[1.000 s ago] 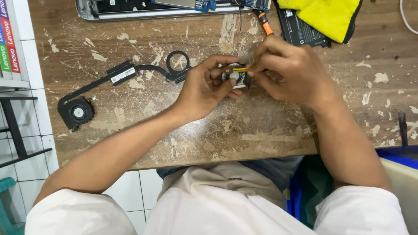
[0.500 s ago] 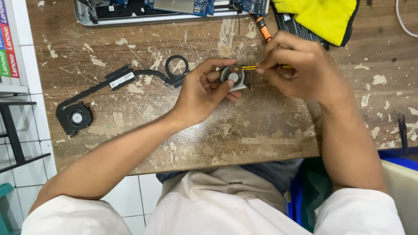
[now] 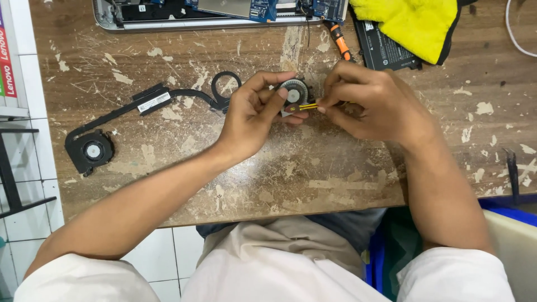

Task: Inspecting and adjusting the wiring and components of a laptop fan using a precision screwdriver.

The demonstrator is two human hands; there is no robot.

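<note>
a small round cooling fan (image 3: 294, 93) lies on the worn wooden table (image 3: 335, 168), a little above the middle of the view, between the two hands; its pale hub and dark ring of blades are visible from above; the left hand (image 3: 254, 114) is closed around the fan's left and lower side, with the thumb and first fingers pinching its housing; the right hand (image 3: 369, 103) is closed on a thin yellow screwdriver (image 3: 307, 106), which lies almost level and points to the left; its tip touches the lower edge of the fan, just beside the left thumb.

just left of the left hand, a black heat pipe assembly (image 3: 151, 100) lies flat on the table; it has an open ring near the hand, and a long thin arm which goes down-left to a second fan (image 3: 92, 150) in a black housing near the table's left edge; at the top edge of the table there is an opened laptop (image 3: 212, 14) with blue circuit boards showing; right of it an orange-handled tool (image 3: 340, 42) lies tilted, near a flat black battery pack (image 3: 386, 47); a yellow cloth (image 3: 414, 22) partly covers the battery; the table surface is scratched and has many pale paint chips.
</note>
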